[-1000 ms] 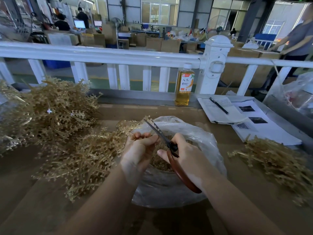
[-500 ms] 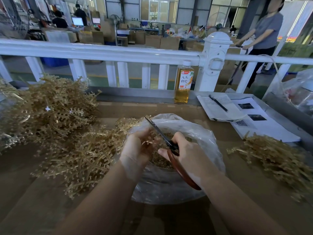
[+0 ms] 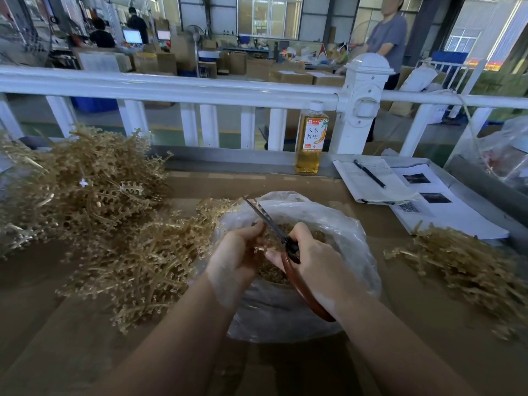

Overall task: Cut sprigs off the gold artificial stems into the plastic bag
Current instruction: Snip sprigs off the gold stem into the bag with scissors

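The brown table (image 3: 57,352) runs along a white railing (image 3: 171,91), and past that the workshop floor is crowded with cardboard boxes (image 3: 237,62), lit monitors (image 3: 132,36) on the far left and a person in a grey shirt (image 3: 388,38) on the far right. A bottle of amber drink (image 3: 311,138) stands at the table's far edge beside the rail post. Right of it lie an open notebook (image 3: 368,184) with a pen (image 3: 370,173) across it, and printed sheets (image 3: 445,207).

A big heap of gold stems (image 3: 85,190) fills the left, spilling toward the plastic bag (image 3: 343,224) in the near middle; a smaller pile of stems (image 3: 468,267) lies on the right. The bag holds cut sprigs (image 3: 271,274). Over its mouth the left hand (image 3: 234,258) pinches a short gold piece (image 3: 261,248) between curled fingers, and the right hand (image 3: 317,267) is wrapped round the red-handled scissors (image 3: 303,290), blades pointing up and far-left.

Compared with half a second ago, hands, bag and piles sit much the same; the person in grey has shifted left behind the rail.
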`<state>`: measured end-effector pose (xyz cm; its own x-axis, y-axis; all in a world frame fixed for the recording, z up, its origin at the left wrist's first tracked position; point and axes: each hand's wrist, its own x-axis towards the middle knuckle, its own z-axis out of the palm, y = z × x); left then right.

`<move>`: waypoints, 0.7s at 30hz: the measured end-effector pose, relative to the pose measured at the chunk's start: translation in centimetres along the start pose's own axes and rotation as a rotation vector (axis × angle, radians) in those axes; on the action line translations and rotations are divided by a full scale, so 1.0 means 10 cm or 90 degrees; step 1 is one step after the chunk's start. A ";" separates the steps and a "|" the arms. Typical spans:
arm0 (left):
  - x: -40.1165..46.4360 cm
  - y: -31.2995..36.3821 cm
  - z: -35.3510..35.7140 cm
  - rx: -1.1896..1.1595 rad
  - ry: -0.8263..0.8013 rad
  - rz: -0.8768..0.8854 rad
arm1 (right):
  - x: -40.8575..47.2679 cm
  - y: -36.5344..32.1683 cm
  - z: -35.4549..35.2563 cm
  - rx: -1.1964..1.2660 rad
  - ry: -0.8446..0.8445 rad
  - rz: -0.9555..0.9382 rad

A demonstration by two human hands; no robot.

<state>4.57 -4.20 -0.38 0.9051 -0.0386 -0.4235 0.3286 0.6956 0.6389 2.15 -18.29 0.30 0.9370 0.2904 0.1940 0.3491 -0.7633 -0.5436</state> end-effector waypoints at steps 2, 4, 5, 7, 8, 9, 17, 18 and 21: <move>-0.01 0.00 0.00 -0.002 0.007 0.000 | 0.00 -0.01 0.00 -0.004 -0.007 0.005; -0.01 0.01 -0.01 -0.003 0.008 0.025 | 0.00 -0.01 0.00 0.000 -0.019 0.013; -0.02 0.01 -0.01 0.002 0.001 0.040 | 0.00 -0.02 0.00 0.003 -0.024 0.016; -0.03 0.02 0.01 0.024 -0.010 0.057 | 0.00 -0.02 -0.01 0.009 -0.025 0.016; -0.04 0.02 0.02 0.029 -0.007 0.055 | 0.01 -0.02 -0.02 0.013 -0.022 0.014; -0.05 0.03 0.02 0.028 -0.003 0.045 | 0.01 -0.03 -0.03 0.016 -0.019 0.012; -0.11 0.05 0.07 0.008 0.021 -0.004 | 0.02 -0.03 -0.03 0.003 -0.027 0.003; -0.12 0.05 0.07 0.012 0.025 -0.007 | 0.02 -0.02 -0.04 -0.009 -0.026 0.000; -0.12 0.05 0.07 0.021 0.029 -0.006 | 0.03 -0.01 -0.04 -0.037 -0.020 -0.006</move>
<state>3.83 -4.36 0.92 0.8890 -0.0126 -0.4577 0.3469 0.6709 0.6554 2.38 -18.35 0.78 0.9332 0.3148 0.1731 0.3588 -0.7925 -0.4932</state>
